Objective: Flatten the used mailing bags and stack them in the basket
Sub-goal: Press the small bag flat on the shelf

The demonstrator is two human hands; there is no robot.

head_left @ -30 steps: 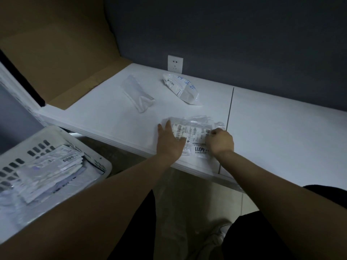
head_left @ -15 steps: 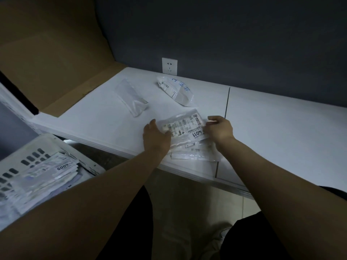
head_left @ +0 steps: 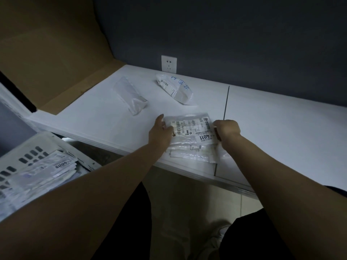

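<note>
A labelled bag is held at the middle of the frame, low over the near edge of the table, with its lower part lying crumpled on the white top. Its left edge is gripped by the left hand, fingers curled over it and thumb raised; its right edge is pinched in the curled fingers of the right hand. The step in hand is judged to be the flattening of this bag. It is best done if the film is pulled taut between the two grips, laid fully on the table rather than left near the edge, and then smoothed from the middle outward so that trapped air is driven out. The crumpled lower part should be spread first, since pressed-in creases would make the pile bulky. Two more wait higher up: a clear bag and a puffed bag. The basket, at lower left, already holds a stack of flat bags
</note>
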